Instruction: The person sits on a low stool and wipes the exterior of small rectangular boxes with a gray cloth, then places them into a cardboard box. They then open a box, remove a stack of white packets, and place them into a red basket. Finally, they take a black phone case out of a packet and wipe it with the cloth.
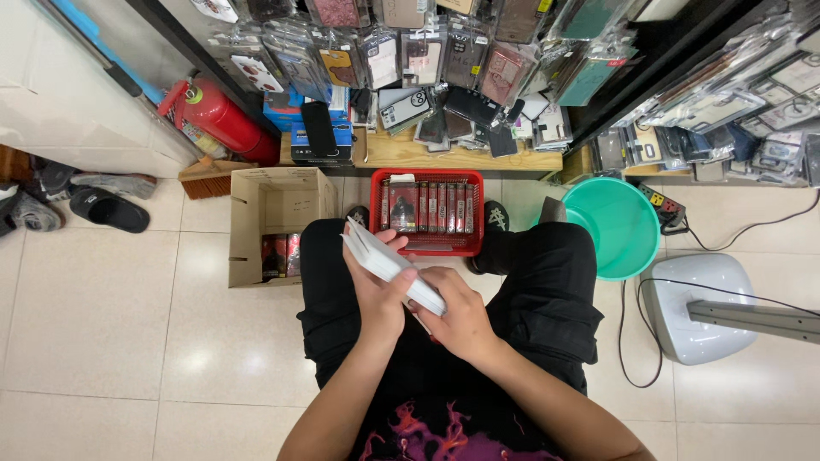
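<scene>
Both hands hold a small stack of flat white boxes (391, 263) over the lap, just in front of the red basket (427, 244). The left hand (378, 294) pinches its upper end; the right hand (459, 318) wraps the lower end. They look light, stiff, smooth cardboard, best gripped by the long edges.

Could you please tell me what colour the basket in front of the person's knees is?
The basket is red, seen clearly in the head view.
</scene>
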